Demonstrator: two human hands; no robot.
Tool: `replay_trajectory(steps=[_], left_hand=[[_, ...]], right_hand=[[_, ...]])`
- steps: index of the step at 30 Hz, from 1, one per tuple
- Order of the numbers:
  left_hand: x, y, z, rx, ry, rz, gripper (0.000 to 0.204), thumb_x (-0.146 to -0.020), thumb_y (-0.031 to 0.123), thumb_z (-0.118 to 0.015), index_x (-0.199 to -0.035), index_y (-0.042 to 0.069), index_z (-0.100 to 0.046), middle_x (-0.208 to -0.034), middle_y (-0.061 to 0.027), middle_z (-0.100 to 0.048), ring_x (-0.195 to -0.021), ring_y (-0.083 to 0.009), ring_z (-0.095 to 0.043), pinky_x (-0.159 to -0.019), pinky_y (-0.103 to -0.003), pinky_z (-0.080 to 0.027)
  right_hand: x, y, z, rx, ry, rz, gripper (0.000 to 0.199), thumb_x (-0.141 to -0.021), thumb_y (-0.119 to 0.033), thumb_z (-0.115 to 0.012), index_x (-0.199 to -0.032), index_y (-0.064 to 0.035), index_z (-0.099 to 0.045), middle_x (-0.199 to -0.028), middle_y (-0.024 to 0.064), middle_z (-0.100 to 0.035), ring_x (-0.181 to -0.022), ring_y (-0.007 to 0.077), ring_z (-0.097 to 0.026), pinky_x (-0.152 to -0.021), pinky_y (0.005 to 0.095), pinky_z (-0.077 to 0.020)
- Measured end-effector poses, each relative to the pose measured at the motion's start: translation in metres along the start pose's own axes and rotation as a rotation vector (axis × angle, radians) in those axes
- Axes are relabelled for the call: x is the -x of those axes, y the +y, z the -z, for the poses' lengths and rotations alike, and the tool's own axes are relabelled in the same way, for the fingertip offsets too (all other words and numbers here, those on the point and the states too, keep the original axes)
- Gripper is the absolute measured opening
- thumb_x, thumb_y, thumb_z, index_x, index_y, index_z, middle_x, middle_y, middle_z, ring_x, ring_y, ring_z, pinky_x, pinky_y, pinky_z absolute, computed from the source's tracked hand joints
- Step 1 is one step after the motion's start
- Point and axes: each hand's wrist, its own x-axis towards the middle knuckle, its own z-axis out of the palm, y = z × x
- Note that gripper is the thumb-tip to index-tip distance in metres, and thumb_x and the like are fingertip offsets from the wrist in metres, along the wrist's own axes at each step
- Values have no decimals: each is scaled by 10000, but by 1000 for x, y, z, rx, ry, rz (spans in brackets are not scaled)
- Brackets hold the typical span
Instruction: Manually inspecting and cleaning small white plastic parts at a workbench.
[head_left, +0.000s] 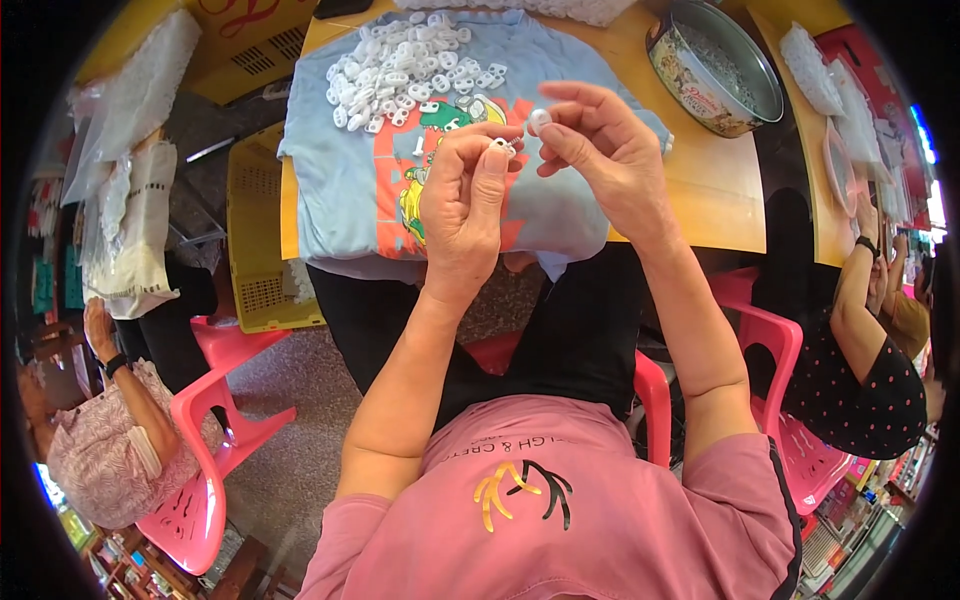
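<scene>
I had the small white piece point(504, 148) pinched between the thumb and forefinger of my left hand point(468, 195), above the light blue shirt point(335, 190) spread over the table point(715, 205). My right hand point(610, 150) was just beside it, thumb and fingertips closed narrowly on a round white knob point(540, 118), the other fingers loosely spread. A thin bit of metal point(515, 142) showed between the two; I couldn't tell how it was fixed.

The piece looked like plastic, so I judged it light and stiff, hard to crush but easy to let slip. Its edges seemed the best hold, with the openings left free. The knob, smooth and rounded, would likely roll unless my fingertips gripped opposite sides. More such pieces lay in a pile point(400, 75) on the shirt, well apart from the round tin point(690, 95).
</scene>
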Motion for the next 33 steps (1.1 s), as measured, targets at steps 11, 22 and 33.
replay_trajectory(steps=[11, 22, 33], left_hand=[[-1, -2, 2, 25, -28, 5, 89, -1011, 84, -513, -1018, 0, -542, -1094, -73, -593, -914, -108, -587, -829, -251, -492], [0, -1, 3, 5, -17, 22, 86, -1007, 83, -517, -998, 0, -539, -1076, -63, -591, -896, -98, -583, -807, -242, -487], [0, -4, 3, 14, 0, 27, 79, -1004, 75, -517, -994, 0, -539, -1058, -60, -587, -874, -92, -578, -784, -237, -484]], right_hand=[[10, 7, -4, -212, 20, -124, 261, -939, -114, -658, -1163, 16, -634, -974, 64, -691, -785, 106, -625, -706, 284, -559], [11, 4, -11, -163, 13, -69, 257, -945, -109, -648, -1165, 22, -637, -986, 61, -686, -780, 101, -616, -701, 271, -544], [11, 1, -12, -96, 22, -18, 250, -948, -108, -643, -1157, 30, -641, -970, 54, -678, -769, 94, -606, -695, 260, -534]])
